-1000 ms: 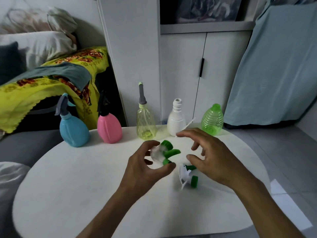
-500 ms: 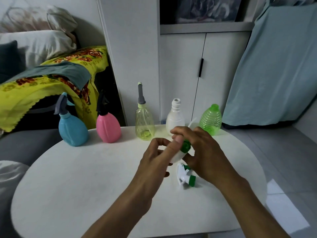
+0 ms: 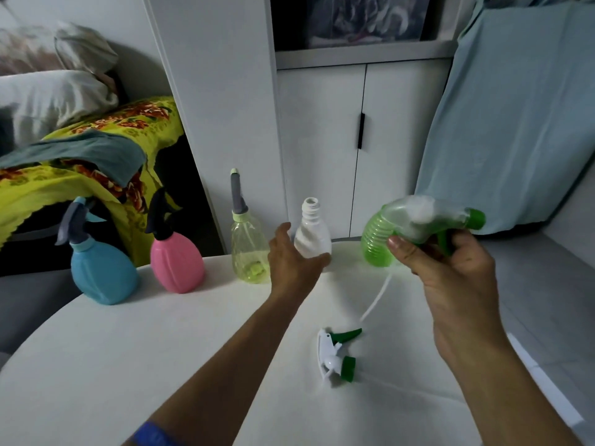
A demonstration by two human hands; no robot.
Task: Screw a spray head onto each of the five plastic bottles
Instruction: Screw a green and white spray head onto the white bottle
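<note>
Five bottles stand along the far edge of the white table (image 3: 145, 365). The blue bottle (image 3: 103, 275), the pink bottle (image 3: 177, 265) and the clear yellow bottle (image 3: 248, 252) each carry a spray head. The white bottle (image 3: 310, 230) has a bare open neck, and my left hand (image 3: 289, 262) wraps around its lower body. My right hand (image 3: 450, 268) holds a clear spray head with green nozzle and trigger (image 3: 428, 220) in the air in front of the ribbed green bottle (image 3: 375, 246). Its thin tube (image 3: 375, 299) hangs down. A white-and-green spray head (image 3: 335, 355) lies on the table.
A white cupboard (image 3: 354, 140) stands right behind the table. A yellow flowered blanket (image 3: 64, 181) drapes furniture at the left. A pale blue cloth (image 3: 515, 123) hangs at the right, with grey floor (image 3: 547, 284) below it.
My right hand took the clear spray head from my left hand and lifted it up to the right. My left hand reached forward to the white bottle.
</note>
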